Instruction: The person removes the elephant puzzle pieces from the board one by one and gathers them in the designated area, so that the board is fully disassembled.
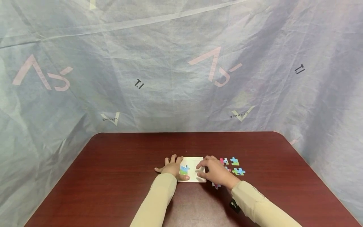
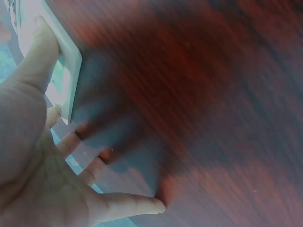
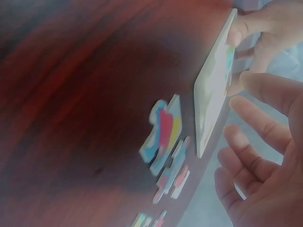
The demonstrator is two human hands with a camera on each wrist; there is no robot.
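A white puzzle tray (image 1: 193,161) lies on the table, with joined blue-and-green puzzle pieces (image 1: 184,170) in its left part. My left hand (image 1: 171,167) rests at the tray's left side, fingers spread. In the left wrist view, its thumb (image 2: 40,54) presses on the tray's rim and other fingertips touch the tabletop. Over the tray's right side hovers my right hand (image 1: 217,171), fingers loosely bent and thumb apart. Nothing shows between those fingers in the right wrist view. Beside the tray there, a piece with pink and yellow stripes (image 3: 165,132) lies flat.
Several loose puzzle pieces lie right of the tray, among them a blue-and-green one (image 1: 239,171) and one nearer the front (image 1: 216,185). A small black object (image 1: 234,205) sits by the right forearm. Grey cloth (image 1: 170,63) hangs behind the dark red table (image 1: 127,157).
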